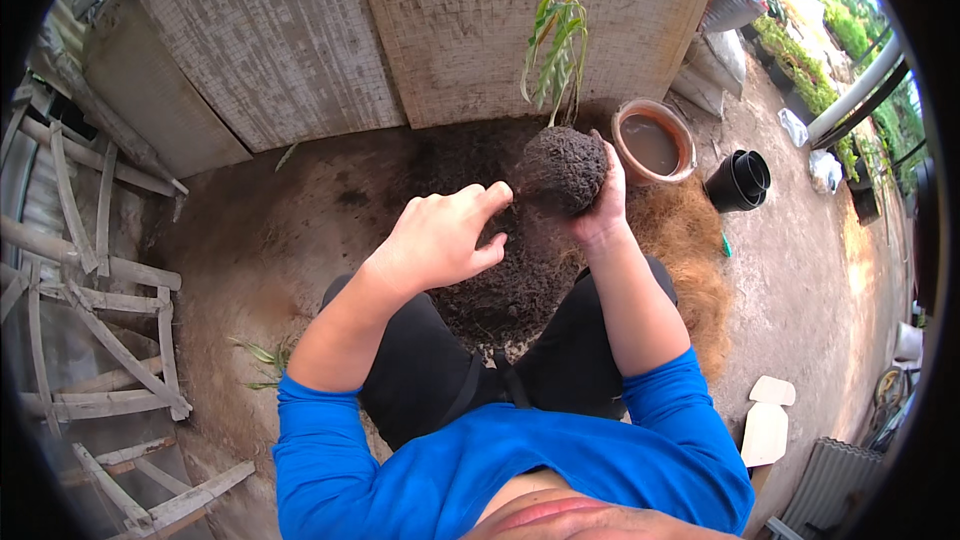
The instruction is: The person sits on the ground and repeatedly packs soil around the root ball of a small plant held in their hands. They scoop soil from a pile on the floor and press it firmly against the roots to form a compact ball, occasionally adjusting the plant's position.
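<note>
A dark ball of soil [564,171] rests in my right hand [609,199], whose palm and fingers cup its right side and underside. From its top rises a leafy green plant [556,52] with thin stems and drooping leaves. My left hand [450,234] is beside the ball's left side, fingers bent and thumb held apart. I see nothing held in it, and whether its fingertips touch the soil is unclear. Loose dark soil [491,304] is heaped on the ground below, between my knees.
Brown fibre [686,262] lies right of the soil, near a clay pot [624,169] of murky water and stacked black plastic pots [720,191]. Panels [525,37] stand ahead. Wooden frames [112,274] line the left; sacks [709,71] lean at upper right. Cut leaves [262,356] lie at left.
</note>
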Demonstrator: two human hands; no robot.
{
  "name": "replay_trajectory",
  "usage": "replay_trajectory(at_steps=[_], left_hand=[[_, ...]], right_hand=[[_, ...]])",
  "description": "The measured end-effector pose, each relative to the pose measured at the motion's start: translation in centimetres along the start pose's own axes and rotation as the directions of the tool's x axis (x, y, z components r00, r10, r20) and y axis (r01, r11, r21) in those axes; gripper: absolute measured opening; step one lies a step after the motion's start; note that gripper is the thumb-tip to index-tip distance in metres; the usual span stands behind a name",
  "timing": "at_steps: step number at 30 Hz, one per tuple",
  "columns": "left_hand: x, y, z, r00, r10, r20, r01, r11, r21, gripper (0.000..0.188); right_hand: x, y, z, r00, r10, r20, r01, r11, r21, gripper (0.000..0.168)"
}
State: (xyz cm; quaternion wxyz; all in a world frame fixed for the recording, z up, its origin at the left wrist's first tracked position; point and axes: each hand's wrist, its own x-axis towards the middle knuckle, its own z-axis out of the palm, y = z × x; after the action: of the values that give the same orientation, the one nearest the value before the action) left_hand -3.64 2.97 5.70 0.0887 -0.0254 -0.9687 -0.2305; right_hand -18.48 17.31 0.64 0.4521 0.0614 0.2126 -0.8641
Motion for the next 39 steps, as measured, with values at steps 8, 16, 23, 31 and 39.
replay_trajectory(at_steps=[8,16,23,31,39], left_hand=[[1.5,-4.5,3.9,0.982,-0.187,-0.038,0.164,0.927,-0.337,0.022],[2.4,-9.3,7.3,0.845,-0.534,0.035,0.303,0.422,-0.855,0.033],[2.1,-8.2,6.0,0.939,-0.327,-0.101,0.122,0.596,-0.794,0.032],[1.5,-6.2,5.7,0.922,-0.155,-0.356,-0.051,0.861,-0.507,0.021],[1.8,-5.2,5.7,0.845,-0.099,-0.526,-0.07,0.954,-0.292,0.017]], right_hand=[[0.9,0.0,-0.2,0.994,-0.049,-0.097,0.052,0.998,0.032,0.047],[2.0,1.0,-0.2,0.987,-0.01,-0.162,0.014,1.0,0.027,0.049],[1.9,1.9,-0.2,0.994,0.013,-0.111,-0.012,1.0,0.017,0.047],[1.5,2.7,-0.7,0.998,-0.008,-0.056,0.008,1.0,-0.004,0.047],[1.2,2.8,0.0,0.998,0.043,-0.055,-0.042,0.999,0.029,0.042]])
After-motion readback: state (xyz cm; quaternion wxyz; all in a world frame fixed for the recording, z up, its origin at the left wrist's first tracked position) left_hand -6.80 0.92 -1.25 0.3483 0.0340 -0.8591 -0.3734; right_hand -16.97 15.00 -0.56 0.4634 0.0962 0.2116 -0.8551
